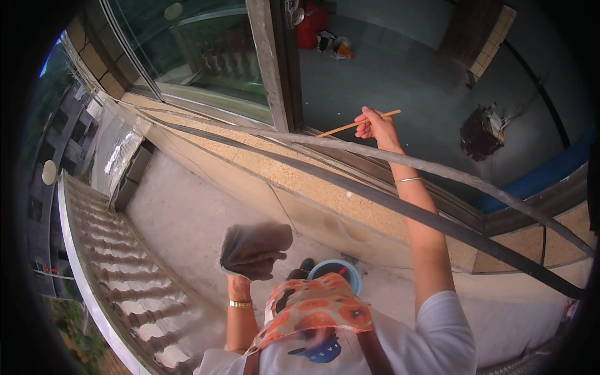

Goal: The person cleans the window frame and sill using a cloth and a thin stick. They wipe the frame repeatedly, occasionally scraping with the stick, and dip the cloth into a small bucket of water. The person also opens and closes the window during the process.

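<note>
In my right hand (375, 127) is a slim wooden stick (351, 125), like a chopstick, pinched between thumb and fingers. Its lower tip points down to the window track (356, 158), partly behind a cable; whether it touches the track I cannot tell. My right arm reaches under two thick cables into the window opening. A dark grey cloth (253, 248) is draped over my left hand (239, 282), hiding most of the fingers. That hand is held low in front of me, away from the sill (290, 180).
A grey cable (403, 161) and a black cable (337, 184) cross before the window. On the floor by my shoes stands a light blue basin (357, 281) with something red in it. A balustrade (136, 290) runs along the left. Sliding glass (211, 61) is at upper left.
</note>
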A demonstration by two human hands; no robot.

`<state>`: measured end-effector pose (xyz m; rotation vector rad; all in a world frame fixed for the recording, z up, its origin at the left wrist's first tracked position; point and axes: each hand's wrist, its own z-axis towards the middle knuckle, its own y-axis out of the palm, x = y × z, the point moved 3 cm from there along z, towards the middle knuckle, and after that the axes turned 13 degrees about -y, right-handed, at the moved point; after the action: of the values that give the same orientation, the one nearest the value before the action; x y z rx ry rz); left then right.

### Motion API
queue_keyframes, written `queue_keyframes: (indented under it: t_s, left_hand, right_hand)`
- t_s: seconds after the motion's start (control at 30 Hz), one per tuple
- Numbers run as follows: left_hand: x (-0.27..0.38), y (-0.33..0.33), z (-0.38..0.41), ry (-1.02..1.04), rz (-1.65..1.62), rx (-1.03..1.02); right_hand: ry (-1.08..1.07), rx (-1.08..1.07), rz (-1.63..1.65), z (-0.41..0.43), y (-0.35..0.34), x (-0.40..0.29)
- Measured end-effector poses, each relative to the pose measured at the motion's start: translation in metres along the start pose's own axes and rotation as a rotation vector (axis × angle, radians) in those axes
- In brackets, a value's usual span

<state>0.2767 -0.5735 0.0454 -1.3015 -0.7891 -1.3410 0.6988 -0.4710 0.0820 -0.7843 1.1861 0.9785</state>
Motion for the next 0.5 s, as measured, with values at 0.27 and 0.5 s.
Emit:
queue_keyframes:
  t_s: [0.27,0.5]
  left_hand:
    - [-0.002,0.001,0.000,-0.033,-0.051,-0.001]
    - [-0.002,0.002,-0.008,-0.048,-0.049,-0.040]
  right_hand:
    - [0.001,-0.083,0.015,0.001,0.027,0.014]
    - [0.043,-0.071,0.104,0.002,0.030,0.031]
